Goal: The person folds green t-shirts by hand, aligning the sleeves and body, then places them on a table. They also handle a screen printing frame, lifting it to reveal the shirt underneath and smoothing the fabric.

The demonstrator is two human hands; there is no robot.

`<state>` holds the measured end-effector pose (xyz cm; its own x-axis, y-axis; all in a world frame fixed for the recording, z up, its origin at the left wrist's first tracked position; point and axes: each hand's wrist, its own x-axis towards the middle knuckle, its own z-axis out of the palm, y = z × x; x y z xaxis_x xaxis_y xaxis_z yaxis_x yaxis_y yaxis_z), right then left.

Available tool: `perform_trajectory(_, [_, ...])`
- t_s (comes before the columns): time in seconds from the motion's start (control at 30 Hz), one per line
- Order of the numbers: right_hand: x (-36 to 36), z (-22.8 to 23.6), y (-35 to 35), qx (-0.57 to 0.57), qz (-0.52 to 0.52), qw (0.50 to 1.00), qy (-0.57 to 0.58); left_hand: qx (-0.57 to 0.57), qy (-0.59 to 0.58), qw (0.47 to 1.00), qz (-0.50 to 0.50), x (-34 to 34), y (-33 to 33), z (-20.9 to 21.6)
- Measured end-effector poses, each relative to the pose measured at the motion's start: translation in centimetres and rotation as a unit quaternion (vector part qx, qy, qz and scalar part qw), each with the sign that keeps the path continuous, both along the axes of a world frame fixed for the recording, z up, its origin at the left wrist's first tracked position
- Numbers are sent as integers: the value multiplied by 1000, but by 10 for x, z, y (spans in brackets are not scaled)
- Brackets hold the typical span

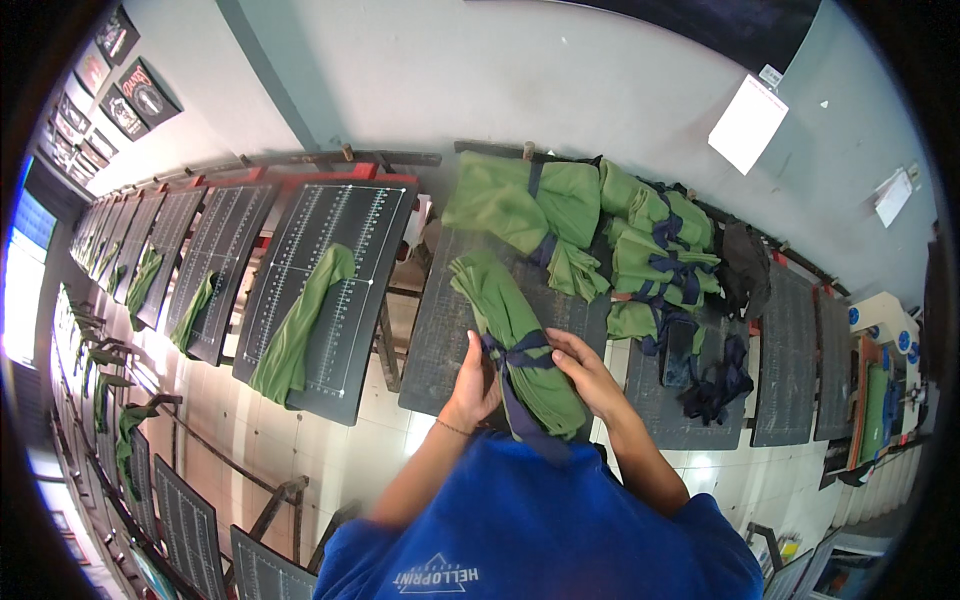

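Observation:
In front of me is a long bundle of folded green cloth [490, 285], bound round its middle by a navy cloth strip [525, 352]. One end of the strip hangs toward my blue shirt. My left hand [472, 388] grips the bundle's left side, thumb up, with its other fingers partly hidden behind the cloth. On the right side, my right hand [588, 372] presses its fingers onto the cloth beside the tie. The bundle lies over a worn black board [430, 370]; whether it touches the board I cannot tell.
Several tied green bundles [660, 265] are heaped at the back right, beside a larger folded green cloth [520, 195]. A phone-like dark slab [680, 352] and loose navy strips [722, 385] lie on the right board. Leftward, marked black boards [345, 300] carry single green cloths [305, 330].

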<state>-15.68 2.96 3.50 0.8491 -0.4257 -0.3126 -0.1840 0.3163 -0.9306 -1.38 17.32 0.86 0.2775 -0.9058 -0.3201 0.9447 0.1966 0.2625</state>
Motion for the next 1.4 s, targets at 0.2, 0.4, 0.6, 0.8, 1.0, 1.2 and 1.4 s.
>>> perform_trajectory(0.2, [-3,-79,-2,-199,30,971,125,250,-300,920,-40,-20,14,-98])
perform_trajectory(0.4, [6,-68,-5,-197,29,970,139,273,-356,889,-94,-13,21,-71])
perform_trajectory(0.6, [55,-53,-9,-244,26,961,129,154,-204,961,-101,9,22,-68])
perform_trajectory(0.8, [19,-48,-24,-59,63,996,9,115,-370,912,132,22,12,-3])
perform_trajectory(1.0, [1,39,-23,-67,170,976,-117,32,-490,870,-47,11,12,71])
perform_trajectory(1.2, [-21,81,-26,-147,149,968,-138,40,-590,800,-100,-8,15,78])
perform_trajectory(1.4, [-4,133,-16,-358,125,923,-71,14,-685,721,-106,-20,16,88])
